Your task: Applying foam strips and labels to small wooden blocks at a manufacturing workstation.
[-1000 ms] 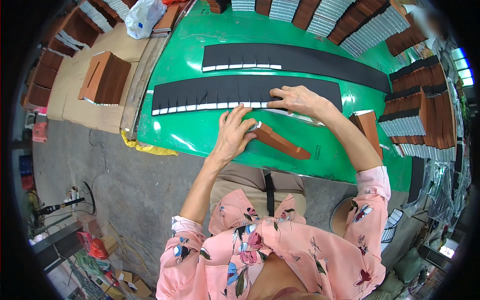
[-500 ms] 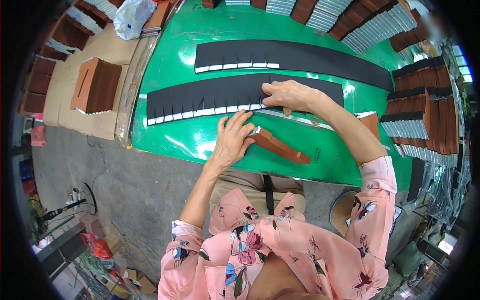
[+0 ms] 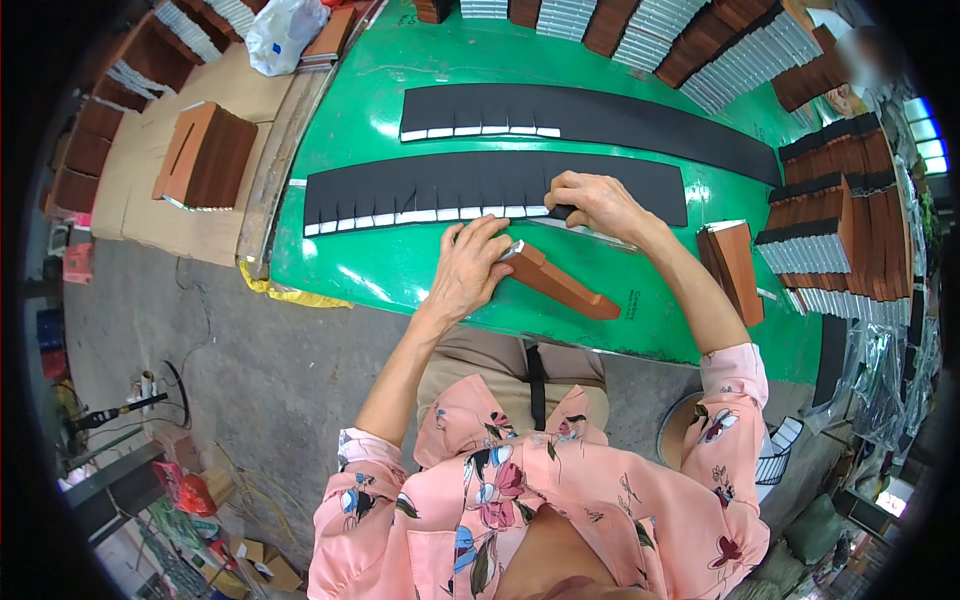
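A long black strip [image 3: 400, 180] lies across the green table, with a row of white segments and short slits along its near edge. My left hand [image 3: 466, 268] rests with fingers spread, their tips on that edge and the thumb beside a brown folded piece [image 3: 565, 284]. Further right, my right hand [image 3: 598, 208] is closed, knuckles bent, over the white edge of the same strip. A small dark thing shows under its fingers; its kind cannot be made out. Behind lies a second black strip [image 3: 640, 112], white segments along part of its near edge.
Stacks of brown pieces with silvery edges [image 3: 835, 240] line the right side and far edge of the table [image 3: 400, 280]. Another brown piece [image 3: 735, 270] lies near the right stacks. On the left, a brown stack [image 3: 210, 155] and a white plastic bag [image 3: 280, 38] sit on cardboard.
My right hand has shifted a little to the right along the strip's edge, and its fingers are more curled. My left hand stays at the same edge.
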Demonstrator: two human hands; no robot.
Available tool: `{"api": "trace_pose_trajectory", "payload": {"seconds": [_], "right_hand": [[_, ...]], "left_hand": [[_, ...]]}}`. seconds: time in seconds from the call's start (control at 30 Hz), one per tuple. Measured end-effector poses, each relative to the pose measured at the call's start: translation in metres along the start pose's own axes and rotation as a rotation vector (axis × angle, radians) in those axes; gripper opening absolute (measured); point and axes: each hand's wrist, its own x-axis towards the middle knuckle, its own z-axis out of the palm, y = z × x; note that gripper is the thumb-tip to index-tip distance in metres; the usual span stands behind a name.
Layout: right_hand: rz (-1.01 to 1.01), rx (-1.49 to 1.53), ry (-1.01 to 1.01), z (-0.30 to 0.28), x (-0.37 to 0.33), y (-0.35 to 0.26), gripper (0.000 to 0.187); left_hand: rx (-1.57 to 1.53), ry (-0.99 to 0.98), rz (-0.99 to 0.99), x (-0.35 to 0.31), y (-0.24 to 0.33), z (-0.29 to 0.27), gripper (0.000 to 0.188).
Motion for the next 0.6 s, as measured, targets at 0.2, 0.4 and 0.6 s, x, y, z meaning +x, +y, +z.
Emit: {"api": "trace_pose_trajectory", "payload": {"seconds": [0.2,0.4,0.6], "right_hand": [[0.015,-0.039,0.059,0.008,-0.010,-0.010,0.036],[0.124,0.032,0.268,0.026,-0.020,-0.009,0.037],[0.117,-0.016,0.328,0.036,-0.021,-0.010,0.028]], "left_hand": [[0.000,-0.001,-0.007,-0.002,0.000,0.000,0.041],[-0.004,-0.001,0.003,-0.001,-0.001,0.002,0.040],[-0.001,0.016,0.003,-0.002,0.000,0.002,0.040]]}}
